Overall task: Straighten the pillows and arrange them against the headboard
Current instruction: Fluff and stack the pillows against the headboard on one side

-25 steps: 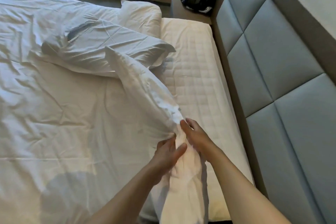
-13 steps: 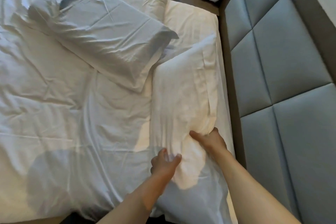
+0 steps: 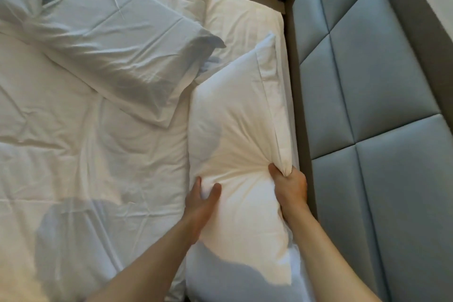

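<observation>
Both hands, left hand (image 3: 199, 200) and right hand (image 3: 290, 185), pinch the near pillow (image 3: 235, 130), bunching its cover to drag it flush against the headboard (image 3: 382, 95)

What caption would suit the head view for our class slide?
Both hands, left hand and right hand, grip a white pillow lying beside the grey headboard.

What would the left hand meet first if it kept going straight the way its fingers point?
The left hand already grips the near pillow, so more of that pillow. Past its far corner, probably the crumpled pillow lying askew, though depth is unclear.
</observation>
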